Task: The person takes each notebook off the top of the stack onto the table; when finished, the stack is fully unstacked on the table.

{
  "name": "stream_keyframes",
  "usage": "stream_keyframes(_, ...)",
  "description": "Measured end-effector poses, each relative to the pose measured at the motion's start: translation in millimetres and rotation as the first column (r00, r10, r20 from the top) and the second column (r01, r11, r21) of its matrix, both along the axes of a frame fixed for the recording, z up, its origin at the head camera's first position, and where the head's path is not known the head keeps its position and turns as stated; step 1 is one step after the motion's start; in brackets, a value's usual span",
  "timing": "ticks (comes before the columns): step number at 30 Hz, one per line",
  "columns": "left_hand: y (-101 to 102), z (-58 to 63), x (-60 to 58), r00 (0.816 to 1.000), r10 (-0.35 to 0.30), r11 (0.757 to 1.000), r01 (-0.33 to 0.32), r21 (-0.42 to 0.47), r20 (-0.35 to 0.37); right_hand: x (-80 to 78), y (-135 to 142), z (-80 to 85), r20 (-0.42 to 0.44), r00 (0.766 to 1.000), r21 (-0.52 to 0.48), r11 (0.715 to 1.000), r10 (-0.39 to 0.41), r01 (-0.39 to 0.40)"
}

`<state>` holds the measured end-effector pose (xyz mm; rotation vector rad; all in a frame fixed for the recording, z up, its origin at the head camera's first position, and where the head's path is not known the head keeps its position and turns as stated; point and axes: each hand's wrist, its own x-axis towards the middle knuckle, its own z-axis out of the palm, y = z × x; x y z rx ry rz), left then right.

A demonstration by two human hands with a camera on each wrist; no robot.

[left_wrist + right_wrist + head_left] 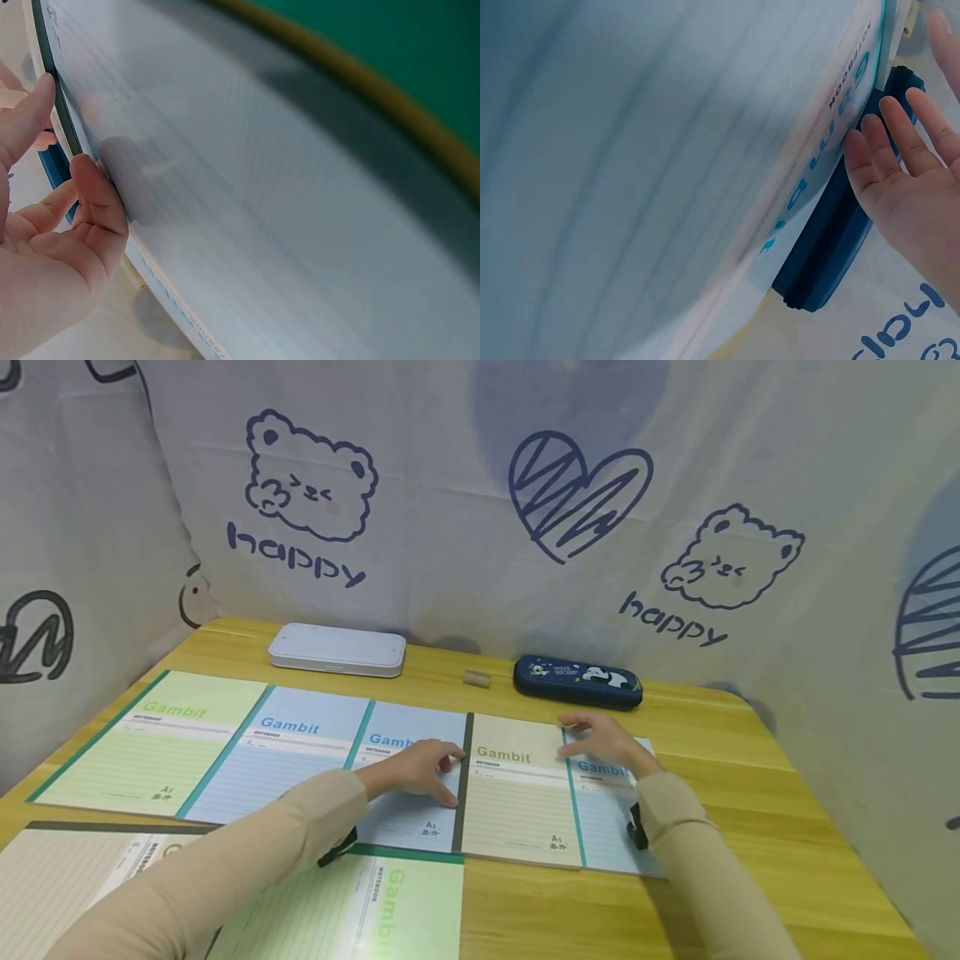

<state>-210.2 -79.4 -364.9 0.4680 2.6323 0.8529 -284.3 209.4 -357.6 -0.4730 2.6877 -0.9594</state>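
Note:
Side by side in a row lie several A5 Gambit notebooks. At the dark spine of the beige notebook (517, 814), my left hand (422, 772) rests with thumb and forefinger spread, the rest of it over the blue notebook (397, 827) to its left. My right hand (603, 742) is over the top of the rightmost blue notebook (611, 839), fingertips near the teal spine that borders the beige one. Its fingers (907, 135) look extended and apart in the right wrist view. Neither hand grips anything.
Further left in the row are another blue notebook (255, 768) and a green notebook (127, 768). Below lie a second green notebook (420, 910) and a second beige one (67, 877), turned sideways. Behind stand a white case (337, 647), a small tan block (477, 678) and a panda pencil case (577, 685).

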Motion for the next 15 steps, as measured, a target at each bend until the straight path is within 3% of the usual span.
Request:
stream_keyframes(7,-1,1.1,0.7,1.0,0.005,1.0,-0.005,0.004,0.002,-8.0,-7,-0.9,0.006,0.999,0.1,0.994,0.043,-0.043)
stream_keyframes(15,-1,0.9,0.9,1.0,0.008,1.0,-0.008,-0.001,0.003,-14.0,-11,-3.1,0.009,0.995,0.145,0.985,0.096,-0.097)
